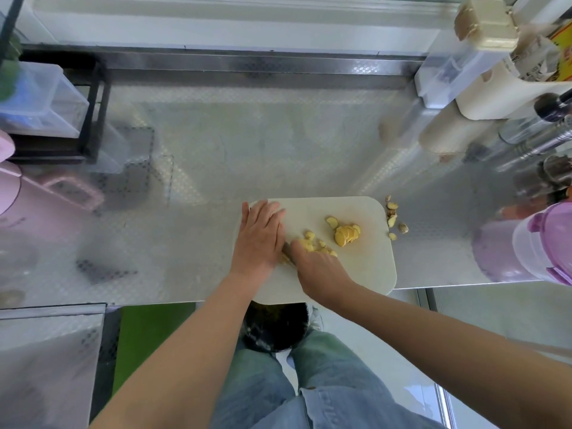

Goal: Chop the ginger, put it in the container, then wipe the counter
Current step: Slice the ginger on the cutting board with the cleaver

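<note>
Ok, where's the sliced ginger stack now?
In the head view, the sliced stack sits on the cutting board, just beyond the right hand, left of the peel scraps.

Left hand (260, 239), right hand (318, 264) with knife (287, 251), ginger (346, 235) on board (366, 267)

Steel counter (278, 144), embossed checker pattern, bright glare. Steel upstand (247, 68) along rear, white ledge (216, 23) above. Black rack (96, 113) at left. Green mat (148, 335), pale floor (464, 311) below front edge.

A pink jug (18, 205) stands left, near a black rack (93, 119); right, perhaps a cream holder (507, 94).
</note>
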Available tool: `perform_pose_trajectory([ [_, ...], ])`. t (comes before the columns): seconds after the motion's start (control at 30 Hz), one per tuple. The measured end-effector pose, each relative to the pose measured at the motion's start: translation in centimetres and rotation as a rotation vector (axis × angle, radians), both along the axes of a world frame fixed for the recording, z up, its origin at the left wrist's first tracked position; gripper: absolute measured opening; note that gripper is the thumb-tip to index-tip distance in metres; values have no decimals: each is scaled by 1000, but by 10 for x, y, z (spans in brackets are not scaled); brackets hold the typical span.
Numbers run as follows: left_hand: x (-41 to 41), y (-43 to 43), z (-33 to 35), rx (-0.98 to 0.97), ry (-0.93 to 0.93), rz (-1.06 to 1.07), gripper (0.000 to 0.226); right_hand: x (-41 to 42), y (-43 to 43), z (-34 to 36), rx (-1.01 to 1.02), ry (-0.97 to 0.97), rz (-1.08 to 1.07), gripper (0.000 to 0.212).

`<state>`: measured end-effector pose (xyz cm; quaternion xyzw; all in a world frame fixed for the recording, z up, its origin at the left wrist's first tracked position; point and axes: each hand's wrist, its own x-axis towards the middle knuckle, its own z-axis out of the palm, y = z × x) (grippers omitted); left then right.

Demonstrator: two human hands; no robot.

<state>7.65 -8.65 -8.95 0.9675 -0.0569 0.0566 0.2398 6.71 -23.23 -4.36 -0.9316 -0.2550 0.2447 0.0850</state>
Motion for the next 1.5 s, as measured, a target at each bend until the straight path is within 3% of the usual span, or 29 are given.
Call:
perform_pose_trajectory([
  [0.17, -6, 4, 18, -40, 25, 238, 48, 5, -1, 2, 50, -1, -116, 26],
  [0.27, -27, 5, 17, -78, 40, 316, 31, 11, -5, 0, 84, 25, -171, 19],
  [0.37, -36, 2, 15, -201, 190, 296, 11, 13, -10, 0, 109, 14, -157, 15],
  [0.6, -34, -17, 14, -165, 280, 241, 28, 8, -22, 1, 211, 30, -270, 16],
  [0.77, -27, -20, 11, -69, 276, 224, 10, 4, -34, -3, 307, 49, -363, 14],
  [1.4, -30, -13, 12, -289, 283, 551, 11, 2, -37, -2, 356, 65, -352, 12],
  [1.5, -22, -6, 9, -258, 314, 505, 18, 4, -42, -3, 339, 55, -367, 15],
])
